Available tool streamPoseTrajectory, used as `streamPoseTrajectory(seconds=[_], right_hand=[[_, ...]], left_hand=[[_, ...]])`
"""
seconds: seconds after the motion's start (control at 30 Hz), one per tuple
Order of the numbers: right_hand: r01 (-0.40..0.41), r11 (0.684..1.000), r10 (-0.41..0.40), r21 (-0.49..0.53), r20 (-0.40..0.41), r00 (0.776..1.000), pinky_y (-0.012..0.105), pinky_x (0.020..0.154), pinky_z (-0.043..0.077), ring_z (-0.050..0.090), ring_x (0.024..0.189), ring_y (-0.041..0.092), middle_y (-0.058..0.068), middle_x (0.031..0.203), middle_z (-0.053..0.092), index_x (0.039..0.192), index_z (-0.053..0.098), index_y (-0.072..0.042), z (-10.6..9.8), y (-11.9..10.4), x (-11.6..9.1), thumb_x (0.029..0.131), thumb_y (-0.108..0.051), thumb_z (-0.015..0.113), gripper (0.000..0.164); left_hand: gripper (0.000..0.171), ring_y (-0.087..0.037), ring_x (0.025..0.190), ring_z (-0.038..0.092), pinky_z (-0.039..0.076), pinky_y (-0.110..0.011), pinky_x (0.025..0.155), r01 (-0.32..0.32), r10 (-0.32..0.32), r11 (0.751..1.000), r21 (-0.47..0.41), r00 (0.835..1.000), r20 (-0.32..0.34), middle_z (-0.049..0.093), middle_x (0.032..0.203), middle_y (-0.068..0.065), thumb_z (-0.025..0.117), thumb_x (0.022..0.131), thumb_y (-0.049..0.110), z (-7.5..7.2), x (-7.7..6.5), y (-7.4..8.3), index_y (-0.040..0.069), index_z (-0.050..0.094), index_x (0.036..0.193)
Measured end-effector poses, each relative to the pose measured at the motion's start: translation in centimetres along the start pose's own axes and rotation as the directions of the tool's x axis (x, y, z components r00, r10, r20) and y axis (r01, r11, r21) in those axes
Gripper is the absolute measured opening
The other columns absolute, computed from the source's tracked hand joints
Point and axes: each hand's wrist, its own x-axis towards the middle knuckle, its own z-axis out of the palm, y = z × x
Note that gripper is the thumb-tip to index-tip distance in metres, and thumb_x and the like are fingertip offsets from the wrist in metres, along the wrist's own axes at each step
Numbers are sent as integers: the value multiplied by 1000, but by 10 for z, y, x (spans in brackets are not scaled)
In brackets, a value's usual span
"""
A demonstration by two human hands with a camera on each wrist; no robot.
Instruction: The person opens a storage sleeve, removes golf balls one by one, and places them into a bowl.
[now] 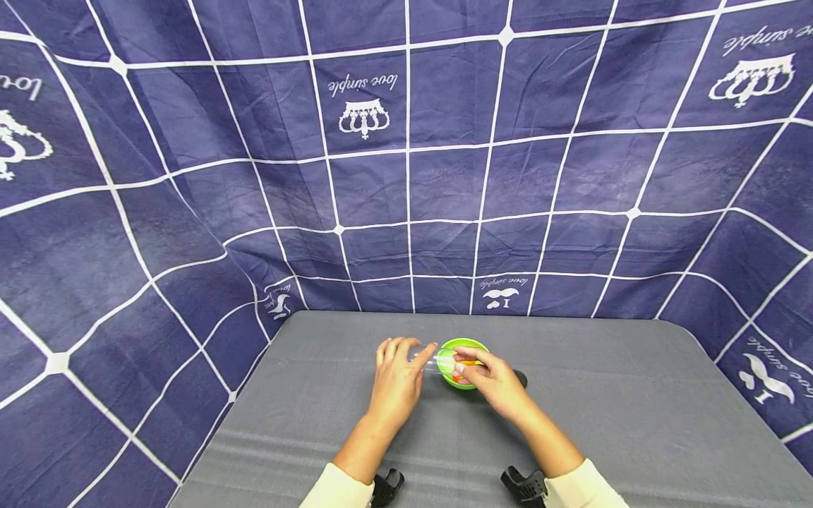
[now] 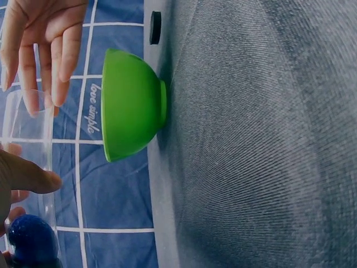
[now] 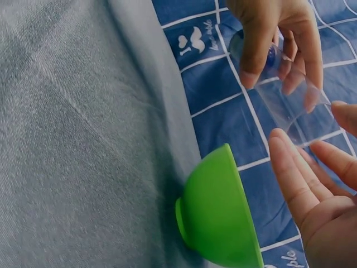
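My left hand (image 1: pixel 399 374) grips a clear plastic tube (image 3: pixel 281 106), held sideways in the head view. A dark blue rounded thing (image 2: pixel 33 240) shows at the tube's end near that hand. At the other end, the fingertips of my right hand (image 1: pixel 494 381) are right at the rim, thumb on one side and fairly straight fingers on the other. Just below and between the hands, a green bowl (image 2: pixel 131 106) stands upright on the grey table. From above, orange and pink pieces (image 1: pixel 462 379) show inside it, partly hidden by the right hand.
A small black disc (image 2: pixel 155 28) lies on the table past the bowl, partly behind the right hand in the head view. Grey cloth covers the table (image 1: pixel 317 423). A blue curtain (image 1: pixel 444 176) with white lines hangs behind and at both sides.
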Motion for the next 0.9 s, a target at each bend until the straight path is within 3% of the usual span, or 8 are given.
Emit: streamPoseTrajectory(seconds=[0.6,0.9], right_hand=[[2,990,2,142,-25,1000,33,91,59,69,102,3,39,132,54,138,48,15,5,9,-1,98,-4,61,46],[18,987,-14,159,-23,1000,39,91,59,71,99,5,32,126,58,136,49,15,5,11,-1,99,-5,60,44]], left_hand=[[63,-28,112,59,39,-55,108,-70,73,995,71,997,-36,66,111,-3,78,66,-4,-6,5,2,29,71,119],[62,-29,111,59,40,-55,107,-69,72,996,63,996,-47,67,112,-5,77,65,-5,-4,4,1,29,72,118]])
